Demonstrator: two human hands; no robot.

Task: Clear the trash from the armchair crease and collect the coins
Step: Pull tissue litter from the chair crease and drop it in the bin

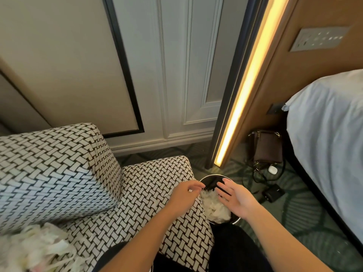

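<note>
both hands over waste bin (214, 176): left hand (185, 194) curled, hold on scrap unclear; right hand (233, 199) flat, empty. release low inside rim, sparing armchair (157, 179) and carpet (306, 218).

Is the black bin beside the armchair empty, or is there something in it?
Not empty. The black bin holds a heap of white shredded trash that fills its near side; the far part shows dark inside.

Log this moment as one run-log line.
left hand: curled at bin rim, contents unclear | right hand: open above bin | bin: white scraps inside | armchair seat: more scraps lying
</note>
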